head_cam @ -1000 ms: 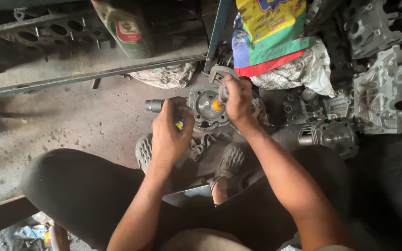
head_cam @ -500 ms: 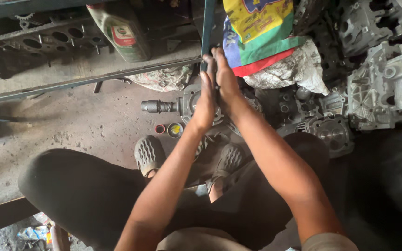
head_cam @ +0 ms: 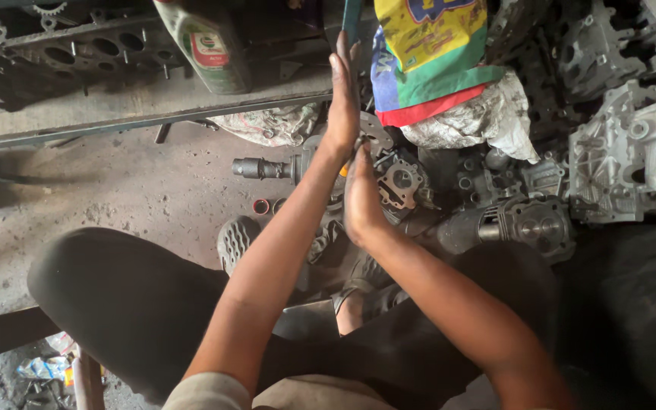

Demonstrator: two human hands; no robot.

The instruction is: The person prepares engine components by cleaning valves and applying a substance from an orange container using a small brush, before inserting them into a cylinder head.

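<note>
My left hand (head_cam: pixel 343 95) is stretched forward, flat and upright, with its fingers together. My right hand (head_cam: pixel 360 199) lies flat against my left wrist, palm to palm side, a little nearer to me. Neither hand holds anything. Just beyond and under them, a grey metal engine part (head_cam: pixel 307 161) with a short shaft (head_cam: pixel 256 168) pointing left sits on the dirty floor. A small square-faced housing (head_cam: pixel 400 182) lies right of it. My feet in grey sandals (head_cam: pixel 238 241) rest below the part.
A green oil bottle (head_cam: pixel 208 47) and a cylinder head (head_cam: pixel 77 47) stand at the back left behind a metal bar (head_cam: pixel 146 121). A colourful sack (head_cam: pixel 434 57) on crumpled cloth is at the back. Several engine castings (head_cam: pixel 635 156) crowd the right. Small rings (head_cam: pixel 261 206) lie on the floor.
Both hands have left the metal part. They came together and slid against each other; my left hand has moved forward and my right hand back toward me.
</note>
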